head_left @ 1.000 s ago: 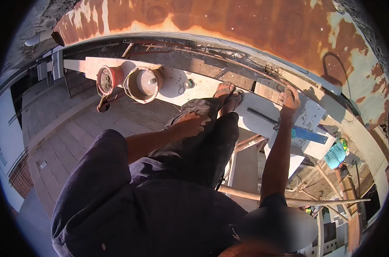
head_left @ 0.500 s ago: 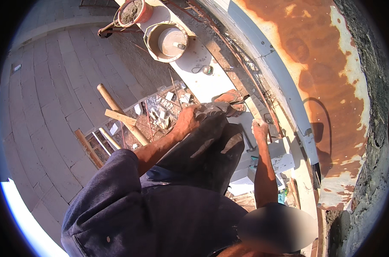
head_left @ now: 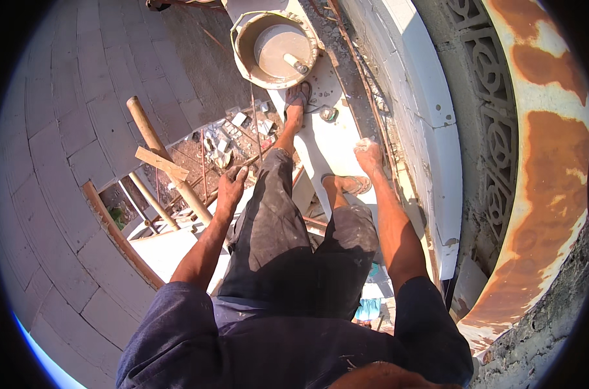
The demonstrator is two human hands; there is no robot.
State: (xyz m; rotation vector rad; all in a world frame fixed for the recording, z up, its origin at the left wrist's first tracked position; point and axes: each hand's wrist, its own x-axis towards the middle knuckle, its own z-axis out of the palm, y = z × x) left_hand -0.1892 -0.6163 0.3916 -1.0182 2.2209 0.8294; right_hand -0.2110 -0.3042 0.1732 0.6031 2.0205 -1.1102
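1. Two bare hands: the left hand, loosely curled near the dark trousers; the right hand, bunched almost into a fist (whether either holds anything, I cannot tell).
2. One bucket of greyish mix, one pale handle inside, beyond both hands.
3. Two sandalled feet, one white plank beneath.
4. Outdoors, sunlit: grey blocks left, rusty sheet right.

grey blockwork | white block wall | rust-stained surface | bright sunlight
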